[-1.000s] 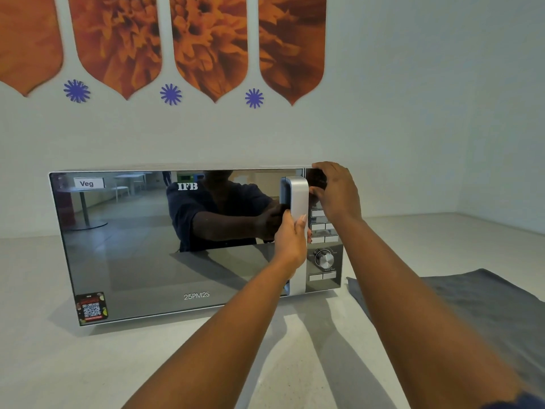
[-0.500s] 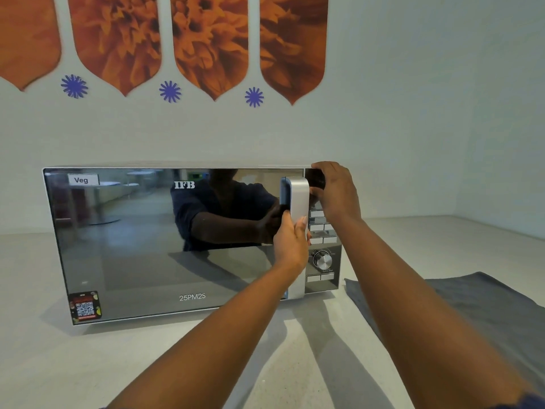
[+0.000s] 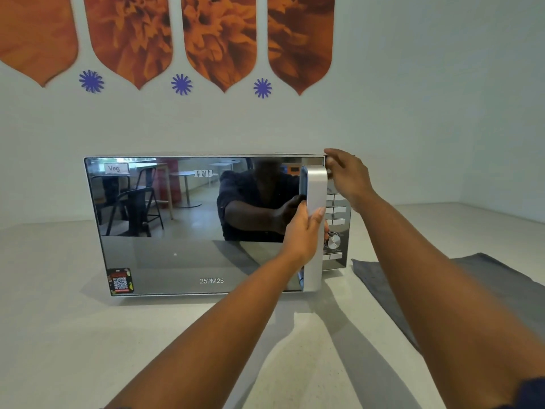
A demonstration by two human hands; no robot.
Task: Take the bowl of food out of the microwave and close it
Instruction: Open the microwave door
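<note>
A silver microwave (image 3: 177, 255) with a mirrored door stands on the pale counter against the wall. My left hand (image 3: 303, 234) is wrapped around the tall silver door handle (image 3: 317, 187). The door stands slightly ajar, with its handle edge out in front of the control panel (image 3: 337, 240). My right hand (image 3: 348, 178) holds the microwave's top right corner, fingers curled over the edge. The door hides the inside, so no bowl is in view.
A grey cloth (image 3: 472, 281) lies flat on the counter (image 3: 88, 349) to the right of the microwave. The wall behind carries orange flower panels (image 3: 218, 39). The counter runs into a wall corner at the far right.
The door's handle edge has swung a little out from the microwave's front under my left hand. My right hand has stayed on the top right corner.
</note>
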